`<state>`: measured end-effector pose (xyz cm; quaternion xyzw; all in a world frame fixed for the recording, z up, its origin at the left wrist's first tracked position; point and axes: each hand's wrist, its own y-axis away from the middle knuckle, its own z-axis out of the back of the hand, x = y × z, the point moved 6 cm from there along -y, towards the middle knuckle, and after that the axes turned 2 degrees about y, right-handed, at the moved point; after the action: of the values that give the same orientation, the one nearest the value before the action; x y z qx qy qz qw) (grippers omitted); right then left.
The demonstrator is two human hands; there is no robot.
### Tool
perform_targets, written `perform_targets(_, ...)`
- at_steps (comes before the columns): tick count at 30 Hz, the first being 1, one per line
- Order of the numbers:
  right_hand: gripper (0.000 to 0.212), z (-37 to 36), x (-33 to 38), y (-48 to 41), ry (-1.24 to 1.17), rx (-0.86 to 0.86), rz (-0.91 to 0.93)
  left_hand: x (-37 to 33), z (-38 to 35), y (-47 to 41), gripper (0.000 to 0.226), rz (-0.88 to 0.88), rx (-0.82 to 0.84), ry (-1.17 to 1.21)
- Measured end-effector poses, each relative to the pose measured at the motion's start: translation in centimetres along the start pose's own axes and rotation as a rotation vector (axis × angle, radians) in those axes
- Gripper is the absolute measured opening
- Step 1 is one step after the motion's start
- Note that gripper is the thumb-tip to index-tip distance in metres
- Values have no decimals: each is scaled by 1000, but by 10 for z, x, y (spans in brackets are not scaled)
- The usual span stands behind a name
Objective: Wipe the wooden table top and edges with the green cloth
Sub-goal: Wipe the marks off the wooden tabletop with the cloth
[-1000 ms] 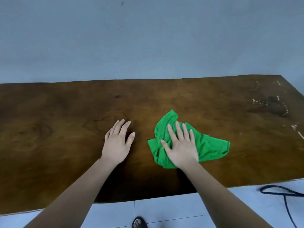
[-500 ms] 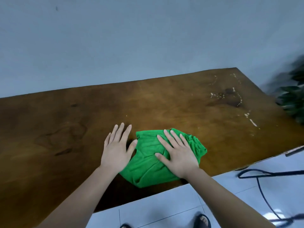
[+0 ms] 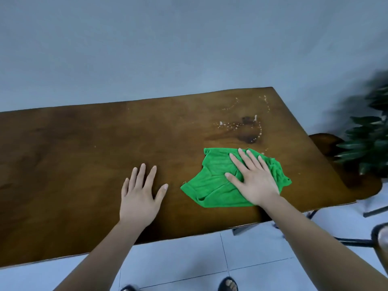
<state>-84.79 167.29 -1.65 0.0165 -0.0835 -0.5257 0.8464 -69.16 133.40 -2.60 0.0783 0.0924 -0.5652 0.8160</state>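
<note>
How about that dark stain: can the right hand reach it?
Probably yes. The right hand presses the cloth just short of the stain, with only bare table between them.

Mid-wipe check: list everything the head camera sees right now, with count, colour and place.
wooden table: one, brown, across the middle, against the wall
green cloth: one, bright green, crumpled on the table's right part
dark stain: one, dark brown, on the table just beyond the cloth
pale specks: many, whitish, scattered around the stain
plant: one, dark green, blurred, right of the table
wall: one, grey-blue, behind the table
tiled floor: one, white, in front of the table
feet: two, in dark sandals, bottom edge, partly cut off
left hand: one, flat on bare wood left of the cloth
right hand: one, pressing flat on the cloth
</note>
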Motion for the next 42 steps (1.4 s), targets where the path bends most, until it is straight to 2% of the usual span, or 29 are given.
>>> perform_targets(3, 88, 8, -62, 0, 9, -4, -52, -10, -4, 4, 88, 34, -3, -43)
perform_targets(6, 90, 14, -93, -1, 6, -9, -111, -11, -3, 5, 84, 40, -6, -57)
perform_targets(9, 89, 11, -87, 2, -12, -36, -237, -14, -2, 7, 82, 42, -9, -76)
perform_targets(12, 86, 2, -38, 12, -25, -4, -338, -14, -1, 7, 81, 47, -4, -85)
perform_targets(14, 80, -3, 13, 20, -8, 29, -242, -14, 0, 7, 81, 50, -8, -87)
perform_targets(17, 80, -14, 89, 39, -10, 58, -16, -14, -1, 8, 82, 47, -11, -78)
perform_targets(20, 79, -25, 132, 56, 16, 100, 207, -14, -1, 8, 83, 45, -19, -74)
perform_targets(24, 77, -22, 111, 63, 8, 79, 383, -15, -1, 7, 85, 44, -23, -67)
perform_targets(26, 77, -14, 74, 59, -4, 62, 382, -14, -1, 7, 86, 48, -22, -62)
perform_targets(30, 82, 9, -34, 40, 10, 37, 185, -15, -1, 6, 88, 53, -15, -67)
perform_targets(36, 93, 30, -195, 5, -48, -66, -286, -15, 0, 6, 86, 56, -39, -43)
perform_targets(39, 87, 27, -206, -8, -86, -99, -473, -14, -1, 5, 86, 59, -38, -42)
perform_targets(42, 93, 22, -168, -23, -70, -81, -520, -13, 0, 5, 86, 61, -37, -42)
